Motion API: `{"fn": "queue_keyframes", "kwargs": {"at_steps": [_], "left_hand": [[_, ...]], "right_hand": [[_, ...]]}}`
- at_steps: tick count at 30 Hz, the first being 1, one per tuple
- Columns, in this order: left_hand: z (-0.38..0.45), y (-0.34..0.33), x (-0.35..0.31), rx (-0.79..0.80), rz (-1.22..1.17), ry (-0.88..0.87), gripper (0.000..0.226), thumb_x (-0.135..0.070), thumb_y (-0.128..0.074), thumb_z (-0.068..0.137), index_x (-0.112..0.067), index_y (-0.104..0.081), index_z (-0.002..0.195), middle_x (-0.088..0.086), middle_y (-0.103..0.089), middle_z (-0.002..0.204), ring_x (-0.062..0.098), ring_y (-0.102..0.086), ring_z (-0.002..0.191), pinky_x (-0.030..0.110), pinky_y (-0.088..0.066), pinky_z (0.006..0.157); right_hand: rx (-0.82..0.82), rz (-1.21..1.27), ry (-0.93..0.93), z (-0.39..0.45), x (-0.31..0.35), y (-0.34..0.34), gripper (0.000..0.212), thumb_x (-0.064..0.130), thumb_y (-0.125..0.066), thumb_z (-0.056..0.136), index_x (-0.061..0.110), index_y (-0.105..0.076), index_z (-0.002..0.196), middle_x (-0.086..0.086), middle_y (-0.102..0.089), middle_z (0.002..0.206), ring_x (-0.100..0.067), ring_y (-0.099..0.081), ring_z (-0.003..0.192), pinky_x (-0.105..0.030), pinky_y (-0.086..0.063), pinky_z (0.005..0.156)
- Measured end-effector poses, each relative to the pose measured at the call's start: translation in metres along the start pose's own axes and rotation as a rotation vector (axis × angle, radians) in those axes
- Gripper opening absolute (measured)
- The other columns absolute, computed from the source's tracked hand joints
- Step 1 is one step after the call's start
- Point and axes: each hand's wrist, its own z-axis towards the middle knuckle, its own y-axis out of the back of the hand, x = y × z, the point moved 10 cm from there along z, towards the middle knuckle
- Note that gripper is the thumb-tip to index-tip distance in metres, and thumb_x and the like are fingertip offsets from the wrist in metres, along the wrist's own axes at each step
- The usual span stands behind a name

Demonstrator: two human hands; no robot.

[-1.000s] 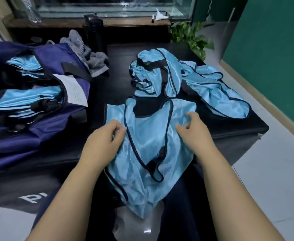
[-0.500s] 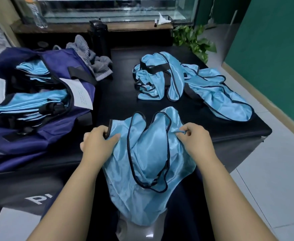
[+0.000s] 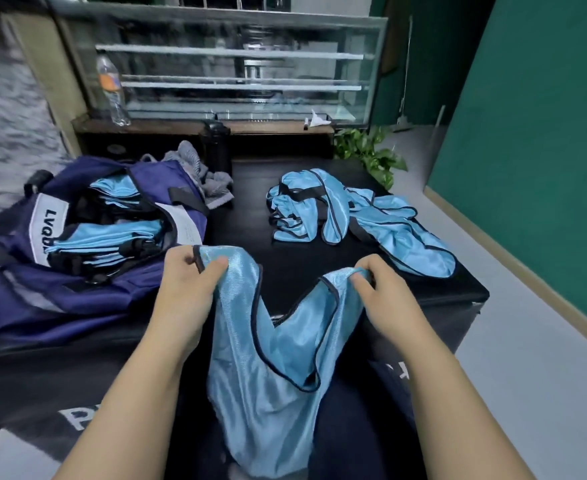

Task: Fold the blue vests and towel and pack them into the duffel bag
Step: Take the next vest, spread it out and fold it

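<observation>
A light blue vest (image 3: pixel 271 368) with dark trim hangs in front of me over the table's near edge. My left hand (image 3: pixel 190 282) grips its left shoulder strap and my right hand (image 3: pixel 385 292) pinches its right strap, holding the two apart. More blue vests (image 3: pixel 347 216) lie in a loose heap on the black table (image 3: pixel 247 223) to the right. The navy duffel bag (image 3: pixel 87 271) sits open on the left with folded blue vests (image 3: pixel 112 233) inside. A grey towel (image 3: pixel 202 174) lies crumpled behind the bag.
A black flask (image 3: pixel 216 147) stands behind the towel. Beyond the table a wooden shelf carries a glass display case (image 3: pixel 236 71) and a plastic bottle (image 3: pixel 112 88). A green plant (image 3: pixel 368 154) sits at the table's far right corner; a green wall (image 3: pixel 534 116) bounds the right.
Both hands lifted the vest off the table by its shoulder straps and spread them apart; the vest now hangs down over the near edge. The view tilted upward.
</observation>
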Motion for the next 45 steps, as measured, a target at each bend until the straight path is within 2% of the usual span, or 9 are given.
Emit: {"fn": "queue_keyframes", "kwargs": {"at_steps": [5,13,16,19,26,30,34,39,45], "left_hand": [[-0.034,-0.005,-0.048,0.121,-0.019,-0.173,0.064,0.005,-0.054,0.084,-0.056,-0.052,0.102,0.010,-0.056,0.086,0.022,-0.045,0.076,0.037,-0.037,0.072],[-0.083,-0.005,-0.085,0.143,0.160,-0.230,0.043,-0.006,-0.059,0.088,-0.045,-0.073,0.074,-0.011,-0.068,0.086,0.009,-0.054,0.080,0.023,-0.039,0.070],[-0.106,-0.022,-0.100,0.233,0.316,-0.287,0.016,-0.029,-0.070,0.083,-0.043,-0.066,0.086,-0.022,-0.063,0.102,-0.015,-0.053,0.092,0.012,-0.040,0.084],[-0.128,-0.038,-0.108,0.294,0.497,-0.356,0.036,-0.043,-0.076,0.073,-0.046,-0.057,0.104,-0.018,-0.051,0.105,-0.017,-0.045,0.095,-0.003,-0.030,0.078],[-0.158,-0.051,-0.145,0.360,0.559,-0.665,0.015,-0.022,-0.056,0.093,-0.014,-0.067,0.087,-0.006,-0.048,0.082,0.003,-0.050,0.080,0.019,-0.036,0.071],[-0.155,-0.035,-0.151,0.407,0.588,-0.668,0.042,-0.056,-0.045,0.084,-0.019,-0.063,0.075,0.002,-0.048,0.077,0.009,-0.050,0.078,0.020,-0.037,0.074],[-0.149,-0.016,-0.159,0.345,0.565,-0.662,0.054,-0.066,-0.036,0.079,-0.014,-0.039,0.064,-0.007,-0.036,0.066,0.006,-0.038,0.064,0.030,-0.034,0.067],[-0.150,-0.005,-0.160,0.360,0.388,-0.589,0.062,-0.067,-0.043,0.084,-0.010,-0.056,0.066,-0.012,-0.049,0.068,0.003,-0.044,0.067,0.030,-0.038,0.067],[-0.162,-0.006,-0.171,0.334,0.288,-0.571,0.050,-0.050,-0.045,0.087,-0.017,-0.039,0.050,-0.014,-0.040,0.051,0.000,-0.035,0.051,0.017,-0.029,0.053]], "right_hand": [[-0.010,-0.002,0.059,-0.025,0.030,0.019,0.015,0.027,-0.058,0.093,0.023,-0.051,0.080,0.001,-0.056,0.073,-0.012,-0.043,0.062,-0.029,-0.037,0.058],[0.019,-0.143,0.185,-0.063,0.090,0.041,0.014,0.033,-0.063,0.090,0.020,-0.065,0.085,0.004,-0.063,0.078,-0.007,-0.052,0.067,-0.021,-0.040,0.060],[0.002,-0.059,0.218,-0.075,0.110,0.052,0.018,0.036,-0.064,0.089,0.019,-0.066,0.084,-0.001,-0.063,0.076,-0.012,-0.053,0.065,-0.025,-0.041,0.060],[-0.002,-0.016,0.267,-0.087,0.129,0.060,0.018,0.038,-0.066,0.087,0.020,-0.068,0.084,0.002,-0.067,0.079,-0.014,-0.058,0.073,-0.023,-0.042,0.064],[0.044,0.100,0.355,-0.119,0.158,0.072,0.012,0.033,-0.070,0.085,0.024,-0.068,0.077,0.011,-0.065,0.074,0.002,-0.054,0.064,-0.014,-0.040,0.061],[0.142,0.129,0.342,-0.125,0.152,0.073,0.010,0.028,-0.078,0.077,0.023,-0.069,0.075,-0.001,-0.067,0.077,-0.007,-0.056,0.068,-0.030,-0.046,0.071],[0.130,0.047,0.362,-0.128,0.156,0.069,0.018,0.029,-0.072,0.083,0.013,-0.066,0.077,0.001,-0.045,0.065,-0.007,-0.036,0.057,-0.025,-0.030,0.057],[0.056,0.199,0.398,-0.135,0.164,0.072,0.039,0.030,-0.060,0.092,-0.007,-0.053,0.081,-0.003,-0.041,0.070,-0.011,-0.034,0.063,-0.028,-0.026,0.058],[-0.094,0.363,0.454,-0.143,0.175,0.079,0.059,0.051,-0.044,0.086,-0.005,-0.042,0.070,-0.005,-0.039,0.067,-0.008,-0.036,0.060,-0.024,-0.028,0.056]]}}
